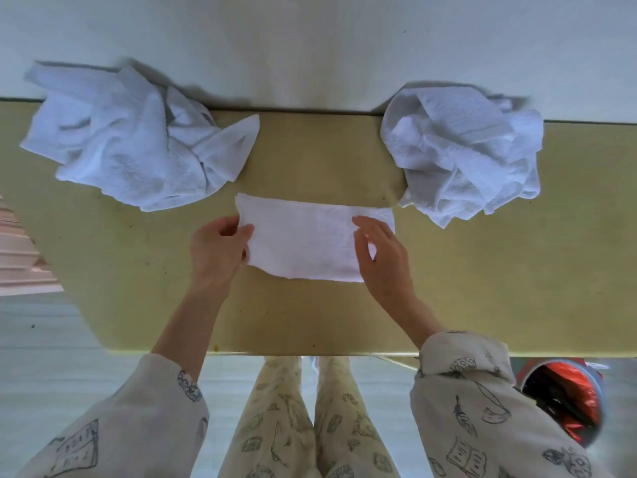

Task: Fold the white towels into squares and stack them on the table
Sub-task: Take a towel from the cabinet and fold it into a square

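A white towel [305, 238] lies folded into a long rectangle in the middle of the yellow table [482, 270]. My left hand [217, 251] pinches its left end between thumb and fingers. My right hand [381, 251] lies over its right end with the fingers curved on the cloth; the towel's right near corner is hidden under it. A crumpled heap of white towels [138, 139] sits at the back left of the table. Another crumpled heap [465, 150] sits at the back right.
The table's far edge meets a pale wall [310, 46]. The near edge runs just above my legs [310, 419]. A round bin with a red-orange bag [565, 401] stands on the floor at the right. Pink slatted furniture [17, 253] shows at the left.
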The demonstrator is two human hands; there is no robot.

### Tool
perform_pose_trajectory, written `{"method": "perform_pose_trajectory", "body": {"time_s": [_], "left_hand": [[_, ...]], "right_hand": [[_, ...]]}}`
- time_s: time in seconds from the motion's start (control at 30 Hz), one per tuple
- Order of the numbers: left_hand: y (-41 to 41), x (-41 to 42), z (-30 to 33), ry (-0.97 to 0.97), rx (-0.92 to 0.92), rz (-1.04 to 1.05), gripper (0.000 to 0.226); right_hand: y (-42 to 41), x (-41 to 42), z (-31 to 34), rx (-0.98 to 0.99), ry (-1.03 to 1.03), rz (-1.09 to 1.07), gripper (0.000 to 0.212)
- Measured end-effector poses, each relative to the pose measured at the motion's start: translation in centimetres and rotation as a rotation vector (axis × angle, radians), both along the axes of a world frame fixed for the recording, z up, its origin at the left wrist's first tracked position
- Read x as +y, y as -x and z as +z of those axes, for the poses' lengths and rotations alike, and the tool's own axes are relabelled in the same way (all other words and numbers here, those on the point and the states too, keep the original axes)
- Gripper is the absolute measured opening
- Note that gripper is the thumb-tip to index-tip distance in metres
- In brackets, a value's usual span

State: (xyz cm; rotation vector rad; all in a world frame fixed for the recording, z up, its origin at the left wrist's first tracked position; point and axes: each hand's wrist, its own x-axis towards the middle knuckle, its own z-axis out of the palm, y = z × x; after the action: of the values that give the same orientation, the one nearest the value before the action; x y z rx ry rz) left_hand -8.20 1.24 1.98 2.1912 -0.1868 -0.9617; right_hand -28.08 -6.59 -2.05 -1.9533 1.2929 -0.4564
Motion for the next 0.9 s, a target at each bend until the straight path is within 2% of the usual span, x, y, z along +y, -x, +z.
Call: {"method": "perform_pose_trajectory", "body": {"time_s": [0.1,0.17,0.27,0.4,0.5,0.73,0.83,0.9], "left_hand": [[2.6,-1.5,1.2,0.041,-0.236,-0.226,0.013],[4.9,-2.5,0.9,0.045,-0.339,-0.376,0.018],[8.7,-3.9,-0.3,0.056,-0.404,-0.528,0.028],[12.8,-5.9,-2.0,0.006,-0.386,-0.710,0.028],[14.5,-6.8,-2.6,0.013,-0.346,-0.769,0.028],[15.0,-6.9,-3.7,0.037,-0.314,-0.827,0.021],[14.8,-6.2,-3.8,0.106,-0.317,-0.784,0.020],[14.3,-5.2,-3.6,0.191,-0.389,-0.749,0.022]], "right_hand": [[2.3,-1.9,1.0,-0.121,-0.392,-0.284,0.024],[3.4,-2.8,1.0,-0.195,-0.649,-0.378,0.026],[4.0,-3.1,0.9,-0.264,-0.828,-0.409,0.022],[4.2,-3.6,0.8,-0.279,-0.869,-0.399,0.023],[4.4,-3.8,0.7,-0.289,-0.875,-0.360,0.024],[4.8,-3.9,0.7,-0.263,-0.836,-0.300,0.029],[4.8,-3.8,0.6,-0.197,-0.773,-0.295,0.025],[4.7,-3.7,0.6,-0.162,-0.722,-0.297,0.022]]}}
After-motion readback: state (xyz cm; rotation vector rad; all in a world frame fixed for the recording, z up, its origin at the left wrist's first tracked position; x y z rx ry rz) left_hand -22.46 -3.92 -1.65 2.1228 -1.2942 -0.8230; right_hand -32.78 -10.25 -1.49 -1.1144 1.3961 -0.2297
